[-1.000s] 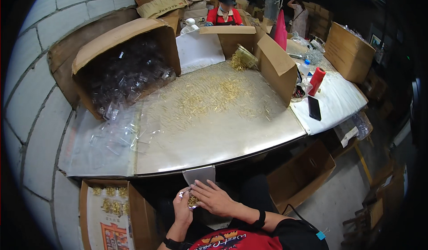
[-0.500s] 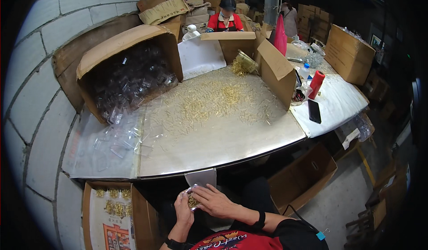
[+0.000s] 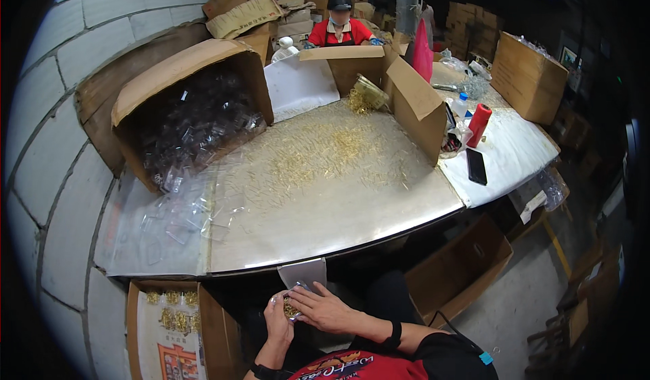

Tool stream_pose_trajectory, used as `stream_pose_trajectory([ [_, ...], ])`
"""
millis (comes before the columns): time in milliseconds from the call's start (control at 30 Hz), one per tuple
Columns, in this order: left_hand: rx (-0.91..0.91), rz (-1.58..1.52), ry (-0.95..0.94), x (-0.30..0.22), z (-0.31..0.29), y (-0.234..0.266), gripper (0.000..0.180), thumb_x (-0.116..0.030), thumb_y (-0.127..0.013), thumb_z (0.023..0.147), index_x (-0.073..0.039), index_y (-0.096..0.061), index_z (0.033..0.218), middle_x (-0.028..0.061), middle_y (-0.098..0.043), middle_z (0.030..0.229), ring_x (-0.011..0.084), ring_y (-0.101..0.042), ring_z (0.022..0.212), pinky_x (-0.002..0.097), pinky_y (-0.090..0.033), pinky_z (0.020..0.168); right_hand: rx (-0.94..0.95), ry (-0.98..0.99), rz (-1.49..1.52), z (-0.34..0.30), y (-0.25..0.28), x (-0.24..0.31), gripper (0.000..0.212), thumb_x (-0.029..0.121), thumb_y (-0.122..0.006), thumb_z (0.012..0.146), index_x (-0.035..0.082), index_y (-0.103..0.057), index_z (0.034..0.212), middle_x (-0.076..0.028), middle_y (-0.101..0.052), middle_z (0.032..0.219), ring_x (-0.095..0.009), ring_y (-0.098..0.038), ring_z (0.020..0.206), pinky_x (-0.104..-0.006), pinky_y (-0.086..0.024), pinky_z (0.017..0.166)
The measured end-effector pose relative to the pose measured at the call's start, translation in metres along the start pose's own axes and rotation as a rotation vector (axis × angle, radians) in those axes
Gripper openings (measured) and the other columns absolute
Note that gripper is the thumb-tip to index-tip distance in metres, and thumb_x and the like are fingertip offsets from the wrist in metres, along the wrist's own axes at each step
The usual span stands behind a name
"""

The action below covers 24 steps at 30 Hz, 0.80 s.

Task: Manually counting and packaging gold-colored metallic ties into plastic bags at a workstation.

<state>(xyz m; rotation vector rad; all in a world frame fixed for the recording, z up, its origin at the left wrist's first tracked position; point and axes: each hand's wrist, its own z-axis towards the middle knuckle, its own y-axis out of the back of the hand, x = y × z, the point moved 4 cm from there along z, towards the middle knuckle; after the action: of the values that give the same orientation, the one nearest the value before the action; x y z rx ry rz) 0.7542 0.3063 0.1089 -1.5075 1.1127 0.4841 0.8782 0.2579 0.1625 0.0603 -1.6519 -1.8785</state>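
Observation:
Low in front of my body, just off the table's front edge, I hold a small clear plastic box (image 3: 291, 308) containing gold-coloured metal pieces. My left hand (image 3: 276, 321) grips its left side with the fingers closed around it. From the right, my right hand (image 3: 328, 310) lies across its top, fingers pressed against it. The hands cover much of the box, so its lid and far side cannot be made out. Many loose, thin gold metal pieces (image 3: 318, 156) lie spread over the table (image 3: 325, 227).
A large cardboard box (image 3: 125, 102) on its side spills clear plastic boxes (image 3: 196, 122) at the left. Below, an open carton (image 3: 132, 326) holds filled boxes (image 3: 176, 320). At right are a phone (image 3: 477, 167) and red bottle (image 3: 479, 124). A co-worker (image 3: 340, 28) is opposite.
The co-worker opposite has raised their head, and both gloved hands now show. The person in the far background is no longer seen. My hands keep nearly the same hold on the box.

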Motion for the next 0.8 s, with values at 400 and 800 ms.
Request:
stream_pose_trajectory([
  [400,-0.049,0.141,0.065,-0.037,0.004,0.040,0.034,-0.027,-0.039,0.098,-0.001,-0.058,0.109,0.0077,-0.063,0.098,0.0144,-0.064,0.081,0.0274,-0.055,0.058,-0.356,-0.045,0.099,0.019,0.021,0.007,0.047,0.012,-0.064,0.079,0.004,-0.050,0.123,-0.017,-0.052,0.125,-0.033,-0.049,0.118,-0.0477,-0.039,0.096],
  [800,-0.204,0.198,-0.085,-0.169,-0.082,0.209,0.037,-0.028,-0.038,0.098,-0.001,-0.054,0.116,0.0101,-0.061,0.104,0.0172,-0.064,0.085,0.0298,-0.058,0.059,-0.256,-0.257,0.290,0.029,-0.035,0.067,0.035,-0.005,-0.056,0.081,-0.001,-0.053,0.116,-0.016,-0.050,0.129,-0.033,-0.052,0.115,-0.0351,-0.043,0.094],
])
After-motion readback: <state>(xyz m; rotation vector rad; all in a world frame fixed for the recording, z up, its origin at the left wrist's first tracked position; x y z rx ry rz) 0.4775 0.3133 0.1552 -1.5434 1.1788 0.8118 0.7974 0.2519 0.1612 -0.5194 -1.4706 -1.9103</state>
